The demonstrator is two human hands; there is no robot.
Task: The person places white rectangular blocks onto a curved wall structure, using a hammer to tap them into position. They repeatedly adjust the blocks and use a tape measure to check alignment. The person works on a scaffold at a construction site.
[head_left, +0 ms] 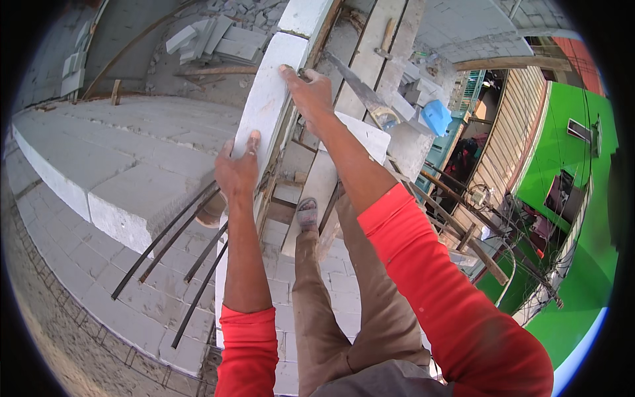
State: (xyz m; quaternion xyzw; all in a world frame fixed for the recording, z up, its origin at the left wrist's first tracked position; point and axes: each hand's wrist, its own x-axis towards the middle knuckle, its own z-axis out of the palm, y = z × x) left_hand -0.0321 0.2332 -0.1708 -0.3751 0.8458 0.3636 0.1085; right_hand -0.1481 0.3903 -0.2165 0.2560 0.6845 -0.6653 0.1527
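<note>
A long white lightweight concrete block (270, 89) lies along the top of a narrow wall in front of me, end to end with another white block (305, 14) beyond it. My left hand (238, 169) grips its near left part, thumb on the top face and fingers over the left edge. Farther along, my right hand (308, 96) is closed over the right edge, thumb on top; its fingers are partly hidden down the side. To the right of that hand, a handsaw (362, 89) lies on the planks, and a hammer (385, 41) rests farther off.
Dark steel rods (169, 241) stick out left of my forearm. Wooden planks (364, 56) form a platform on the right, with a loose white block (364, 135) and a blue plastic item (436, 118). Rubble (245, 16) lies beyond. Tangled wires (522, 245) hang near a green wall (562, 112).
</note>
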